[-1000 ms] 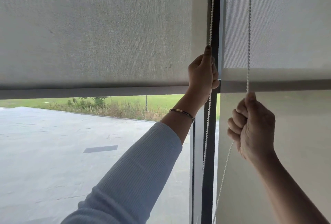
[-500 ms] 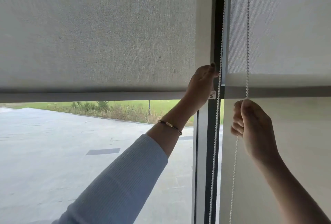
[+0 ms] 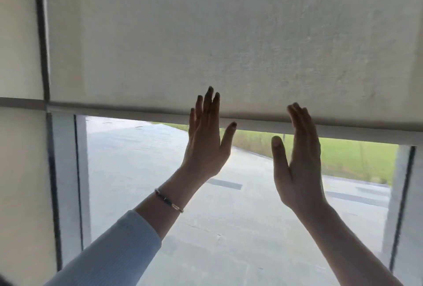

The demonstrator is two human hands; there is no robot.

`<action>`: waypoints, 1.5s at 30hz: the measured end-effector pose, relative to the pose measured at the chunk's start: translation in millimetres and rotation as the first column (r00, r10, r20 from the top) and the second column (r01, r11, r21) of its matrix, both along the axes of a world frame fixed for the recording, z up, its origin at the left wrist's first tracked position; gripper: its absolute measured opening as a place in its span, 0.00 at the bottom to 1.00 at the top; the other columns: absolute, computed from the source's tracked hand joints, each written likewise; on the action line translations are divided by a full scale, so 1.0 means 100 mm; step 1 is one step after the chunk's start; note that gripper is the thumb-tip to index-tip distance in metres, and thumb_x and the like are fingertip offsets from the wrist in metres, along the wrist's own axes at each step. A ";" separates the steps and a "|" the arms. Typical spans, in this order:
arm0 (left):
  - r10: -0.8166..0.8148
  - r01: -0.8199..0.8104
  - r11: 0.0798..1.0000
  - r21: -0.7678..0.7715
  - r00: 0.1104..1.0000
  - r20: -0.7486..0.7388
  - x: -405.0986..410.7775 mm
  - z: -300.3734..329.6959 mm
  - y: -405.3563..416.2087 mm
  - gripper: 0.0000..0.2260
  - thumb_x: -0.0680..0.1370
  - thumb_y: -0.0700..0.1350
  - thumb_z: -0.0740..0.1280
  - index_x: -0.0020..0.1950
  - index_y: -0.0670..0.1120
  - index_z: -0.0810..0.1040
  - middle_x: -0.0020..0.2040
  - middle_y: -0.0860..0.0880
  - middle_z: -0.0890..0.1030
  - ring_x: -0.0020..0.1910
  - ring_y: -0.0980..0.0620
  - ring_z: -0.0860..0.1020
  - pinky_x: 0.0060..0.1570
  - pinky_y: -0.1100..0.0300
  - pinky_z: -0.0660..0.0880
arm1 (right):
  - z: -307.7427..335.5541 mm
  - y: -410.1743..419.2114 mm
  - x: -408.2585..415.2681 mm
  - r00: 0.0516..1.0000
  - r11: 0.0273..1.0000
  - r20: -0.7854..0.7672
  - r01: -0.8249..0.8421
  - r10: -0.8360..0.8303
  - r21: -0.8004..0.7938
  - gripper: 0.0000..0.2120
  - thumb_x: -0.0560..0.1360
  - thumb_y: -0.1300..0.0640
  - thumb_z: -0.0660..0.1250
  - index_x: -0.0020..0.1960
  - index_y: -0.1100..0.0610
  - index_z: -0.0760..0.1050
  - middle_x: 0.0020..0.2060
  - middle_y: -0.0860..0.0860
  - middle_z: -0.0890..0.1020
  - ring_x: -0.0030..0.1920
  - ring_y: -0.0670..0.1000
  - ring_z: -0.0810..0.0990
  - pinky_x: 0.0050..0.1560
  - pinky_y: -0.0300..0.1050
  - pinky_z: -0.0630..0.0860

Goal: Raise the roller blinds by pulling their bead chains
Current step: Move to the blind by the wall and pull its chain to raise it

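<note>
Both hands (image 3: 206, 146) (image 3: 297, 166) released chains, now spread before half-raised beige blind (image 3: 229, 45)

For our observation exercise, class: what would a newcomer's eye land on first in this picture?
First, the two open hands raised in the middle: the left hand and right hand, fingers spread, at the bottom bar of the pale roller blind. Next, the bright strip under it: grey paving and green grass outside. A bracelet circles the left wrist.
</note>
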State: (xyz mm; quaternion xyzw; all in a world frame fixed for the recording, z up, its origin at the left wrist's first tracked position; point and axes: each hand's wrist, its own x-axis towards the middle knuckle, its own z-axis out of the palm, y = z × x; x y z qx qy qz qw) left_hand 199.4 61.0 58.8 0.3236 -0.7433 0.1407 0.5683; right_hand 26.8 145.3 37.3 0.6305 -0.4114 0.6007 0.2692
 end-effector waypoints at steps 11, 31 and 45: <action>0.599 -0.597 0.800 -0.058 0.793 0.113 3.20 -0.13 -0.59 0.33 0.84 0.55 0.56 0.82 0.42 0.45 0.83 0.45 0.42 0.82 0.43 0.43 0.80 0.44 0.46 | 0.17 -1.95 2.73 0.959 0.972 -0.165 -0.224 0.232 0.064 0.26 0.83 0.52 0.57 0.79 0.59 0.58 0.79 0.57 0.62 0.80 0.56 0.55 0.78 0.55 0.56; 0.922 -0.929 0.346 -0.132 0.311 0.230 7.18 -0.49 -1.55 0.35 0.85 0.56 0.55 0.82 0.41 0.42 0.83 0.41 0.44 0.82 0.41 0.43 0.80 0.46 0.43 | -0.30 -3.81 7.19 0.833 0.867 -0.242 -0.479 0.498 0.136 0.32 0.83 0.44 0.51 0.81 0.59 0.50 0.81 0.58 0.53 0.81 0.57 0.48 0.79 0.58 0.51; 0.964 -0.990 0.121 -0.069 0.100 0.246 9.92 -0.41 -2.68 0.34 0.84 0.56 0.54 0.82 0.40 0.43 0.84 0.41 0.45 0.82 0.41 0.43 0.80 0.44 0.46 | -0.32 -5.30 10.28 0.678 0.730 -0.273 -0.643 0.683 0.231 0.31 0.83 0.43 0.46 0.80 0.59 0.52 0.80 0.58 0.55 0.81 0.58 0.50 0.79 0.59 0.53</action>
